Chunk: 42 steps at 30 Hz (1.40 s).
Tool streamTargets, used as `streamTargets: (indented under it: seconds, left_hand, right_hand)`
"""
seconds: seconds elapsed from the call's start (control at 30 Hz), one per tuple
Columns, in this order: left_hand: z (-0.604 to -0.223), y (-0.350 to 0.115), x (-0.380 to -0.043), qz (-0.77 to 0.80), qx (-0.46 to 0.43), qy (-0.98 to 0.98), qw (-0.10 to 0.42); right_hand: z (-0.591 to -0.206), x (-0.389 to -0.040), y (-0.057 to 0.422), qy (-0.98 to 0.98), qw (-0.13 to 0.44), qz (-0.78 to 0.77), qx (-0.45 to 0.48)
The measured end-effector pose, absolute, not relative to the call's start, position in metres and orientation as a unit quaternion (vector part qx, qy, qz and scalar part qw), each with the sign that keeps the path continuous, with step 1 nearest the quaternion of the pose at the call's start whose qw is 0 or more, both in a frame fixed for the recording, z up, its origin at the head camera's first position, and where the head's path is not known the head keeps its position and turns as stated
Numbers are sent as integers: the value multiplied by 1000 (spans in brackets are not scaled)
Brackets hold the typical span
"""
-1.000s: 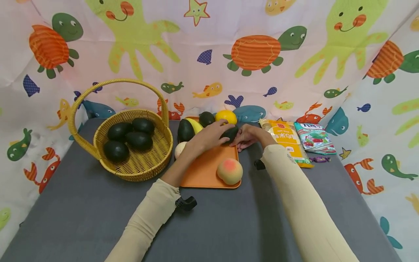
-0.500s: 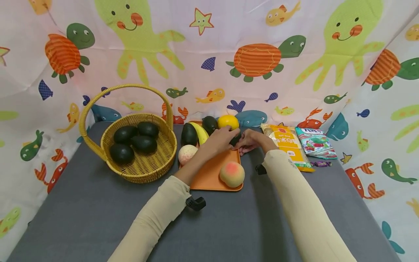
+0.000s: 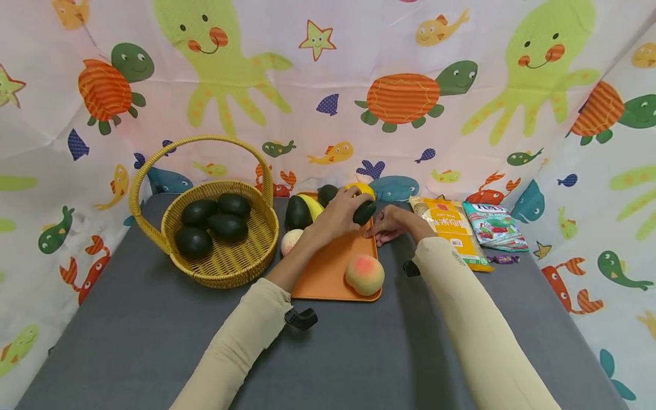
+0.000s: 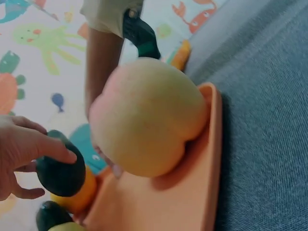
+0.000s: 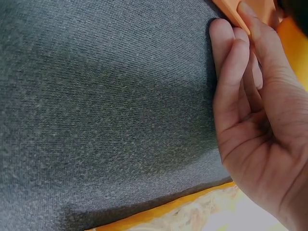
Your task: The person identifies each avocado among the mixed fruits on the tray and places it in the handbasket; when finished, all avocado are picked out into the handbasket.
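My left hand (image 3: 335, 216) grips a dark green avocado (image 3: 364, 212) over the far right part of an orange tray (image 3: 323, 282). In the left wrist view the thumb and fingers spread around the avocado (image 4: 60, 171), in front of a lemon (image 4: 82, 192). At the tray's right edge, my right hand (image 3: 392, 224) pinches the rim; the right wrist view shows its thumb on top of the tray rim (image 5: 231, 13) and curled fingers beside it. A large peach (image 3: 364, 275) sits in the tray's near right corner.
A yellow wicker basket (image 3: 258, 250) with several avocados (image 3: 193, 243) stands left of the tray. A banana (image 3: 311, 206), two dark green fruits (image 3: 298, 213) and a pale round fruit (image 3: 290, 241) lie along the tray's far left. Right are a yellow bag (image 3: 451, 228), candy bag (image 3: 496, 225) and wrapped candy (image 3: 504, 259).
My left hand has raised the avocado slightly, and more of it shows beyond the fingers. The right hand keeps its hold on the tray rim. The head view has shifted a little.
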<state>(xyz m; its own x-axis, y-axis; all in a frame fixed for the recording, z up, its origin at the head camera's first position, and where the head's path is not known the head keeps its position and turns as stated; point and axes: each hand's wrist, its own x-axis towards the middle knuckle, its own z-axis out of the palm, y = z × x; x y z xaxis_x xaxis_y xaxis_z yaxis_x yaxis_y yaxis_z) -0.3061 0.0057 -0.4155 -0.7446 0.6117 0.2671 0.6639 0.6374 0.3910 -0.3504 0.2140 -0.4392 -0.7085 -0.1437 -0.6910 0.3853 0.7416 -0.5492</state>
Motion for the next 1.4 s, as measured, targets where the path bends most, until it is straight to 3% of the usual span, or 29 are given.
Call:
streamTargets:
  seconds: [0.4,0.63,0.97,1.17,1.4]
  left_hand:
    - [-359,-26,-272,-340,-312,-881,110]
    - [-325,-61,-250,-345,-261,-899,69]
    - [-306,-139,-244,-311,-138,-940,20]
    - [-312,-174,-251,-279,-88,-956,-28]
    - [-342,-183,-271,-231,-54,-969,-69]
  right_hand:
    - [-437,-350,218,847,390,-353,72]
    - [-432,-348,222,845,388,-359,72]
    - [-431,-347,221,846,384,-364,61]
    - [-432,-350,218,842,395,-364,57]
    - [-431,-349,215,839,398,-367,56]
